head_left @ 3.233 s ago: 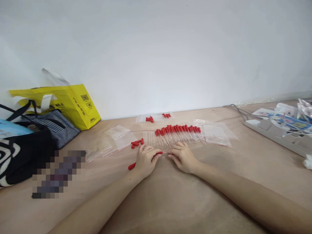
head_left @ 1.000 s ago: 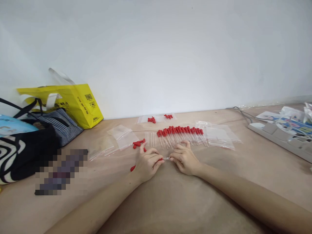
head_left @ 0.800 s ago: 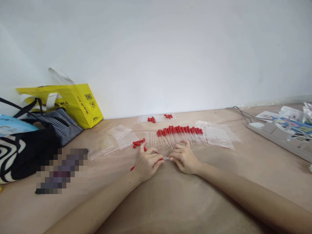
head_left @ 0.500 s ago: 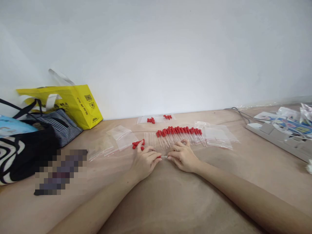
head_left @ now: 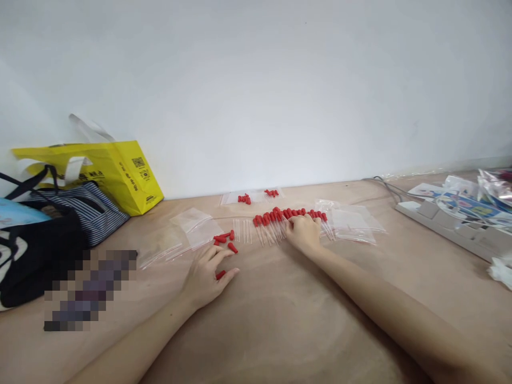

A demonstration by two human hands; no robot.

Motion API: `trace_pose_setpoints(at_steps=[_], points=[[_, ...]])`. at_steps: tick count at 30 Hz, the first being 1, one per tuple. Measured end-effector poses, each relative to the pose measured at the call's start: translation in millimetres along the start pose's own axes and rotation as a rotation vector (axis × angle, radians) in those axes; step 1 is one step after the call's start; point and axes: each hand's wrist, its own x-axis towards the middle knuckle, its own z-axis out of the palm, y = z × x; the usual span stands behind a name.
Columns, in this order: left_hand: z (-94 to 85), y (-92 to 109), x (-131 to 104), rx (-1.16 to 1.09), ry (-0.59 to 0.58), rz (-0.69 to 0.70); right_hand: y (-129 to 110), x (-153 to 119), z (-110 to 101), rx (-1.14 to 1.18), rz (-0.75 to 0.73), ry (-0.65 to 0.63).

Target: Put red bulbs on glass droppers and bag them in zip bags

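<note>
A slanting row of glass droppers with red rubber bulbs (head_left: pixel 266 218) lies in front of me. My right hand (head_left: pixel 304 232) is over the row, its fingers pinched around a dropper whose tube they mostly cover. My left hand (head_left: pixel 210 274) rests lower left, thumb and index finger spread apart. In that gap shows a red rubber bulb (head_left: pixel 220 274); whether it is gripped or just lies there is unclear. Just beyond the left fingertips is a loose pile of red bulbs (head_left: pixel 221 239). Several bare glass tubes (head_left: pixel 242 231) stand side by side between pile and row.
Clear zip bags lie left (head_left: pixel 196 226) and right (head_left: pixel 354 221) of the row. Farther back, another bag (head_left: pixel 230 199) has red bulbs on it. A yellow bag (head_left: pixel 136 181) and a striped bag (head_left: pixel 100 210) stand left; a power strip (head_left: pixel 444 226) with cables lies right.
My hands were together at a tube and red bulb. The right hand has moved up to the dropper row; the left has drawn back left, uncovering a bulb by its thumb.
</note>
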Motion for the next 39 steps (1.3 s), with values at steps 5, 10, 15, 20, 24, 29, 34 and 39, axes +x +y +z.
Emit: trace_pose_setpoints(at_steps=[5, 10, 15, 20, 24, 29, 34, 39], points=[[-3.2, -2.4, -1.2, -0.049, -0.091, -0.069, -11.5, 8.8, 8.0, -0.009, 0.078, -0.031], [0.2, -0.4, -3.2, -0.123, -0.177, -0.172, -21.0, 10.2, 13.5, -0.048, 0.112, -0.107], [4.7, 0.1, -3.4, -0.159, -0.191, -0.239, -25.9, 11.5, 16.6, -0.051, 0.127, -0.195], [-2.6, -1.2, -0.4, -0.105, -0.184, -0.226, -25.5, 8.7, 17.1, -0.042, 0.116, -0.216], [-16.9, -4.9, 1.3, -0.003, -0.239, -0.245, -24.5, 6.4, 16.4, -0.011, 0.073, -0.165], [-30.6, -9.0, 1.2, -0.013, -0.413, -0.318, -35.6, 2.3, 12.1, 0.052, -0.046, -0.133], [-32.8, -4.8, 2.5, -0.063, -0.506, -0.349, -68.8, -8.5, 7.1, 0.143, -0.278, -0.237], [-26.5, -3.2, 0.8, -0.136, -0.469, -0.299, -107.3, -17.7, 13.9, 0.157, -0.362, -0.35]])
